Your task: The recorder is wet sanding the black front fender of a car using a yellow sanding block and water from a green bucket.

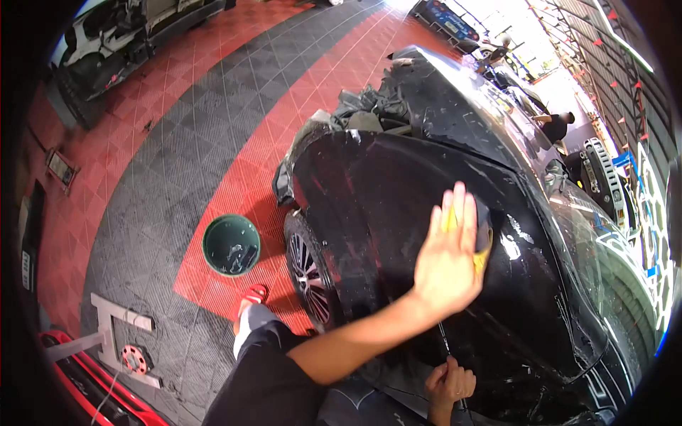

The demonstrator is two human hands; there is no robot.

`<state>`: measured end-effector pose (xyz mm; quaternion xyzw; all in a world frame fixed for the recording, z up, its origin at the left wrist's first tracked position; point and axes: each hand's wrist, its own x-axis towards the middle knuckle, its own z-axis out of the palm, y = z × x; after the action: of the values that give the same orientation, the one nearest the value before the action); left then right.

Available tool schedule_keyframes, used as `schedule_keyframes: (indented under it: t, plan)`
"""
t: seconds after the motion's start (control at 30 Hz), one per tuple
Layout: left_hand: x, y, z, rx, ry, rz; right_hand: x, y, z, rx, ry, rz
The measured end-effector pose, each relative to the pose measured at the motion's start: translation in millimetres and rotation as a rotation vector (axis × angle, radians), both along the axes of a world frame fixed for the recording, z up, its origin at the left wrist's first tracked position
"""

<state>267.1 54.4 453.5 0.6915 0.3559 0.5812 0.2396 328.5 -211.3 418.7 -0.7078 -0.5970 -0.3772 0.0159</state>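
A black car (398, 213) is streaked with white; on it, a yellow-and-grey cloth (486, 248) is seen. Beside it, a dark green bucket (206, 240) is set against floor tiles (206, 128) banded red and grey.

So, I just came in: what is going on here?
A person's left hand lies flat over a yellow-and-grey pad against the side of a black car. The right hand is curled shut lower down; whether it grips anything is unclear. A green bucket stands on the floor near the front wheel.
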Motion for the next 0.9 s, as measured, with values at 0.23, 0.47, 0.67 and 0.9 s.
schedule_keyframes:
  t: [0.23, 0.47, 0.67, 0.9]
  plan:
    - [1.1, 84.8, -33.0, -0.154, 0.419, 0.233, -3.1, 6.5, -7.3, 0.033, -0.012, 0.0]
    - [-17.1, 140.0, -80.8, -0.206, 0.21, 0.267, -16.2, 8.4, -6.5, -0.004, 0.044, 0.017]
    - [-21.5, 79.2, -37.4, -0.108, 0.218, 0.098, -6.4, -1.5, -2.2, 0.011, 0.015, 0.009]
    - [-0.7, 52.3, -15.2, -0.111, -0.121, 0.016, -4.0, -3.0, -0.9, -0.019, -0.005, -0.026]
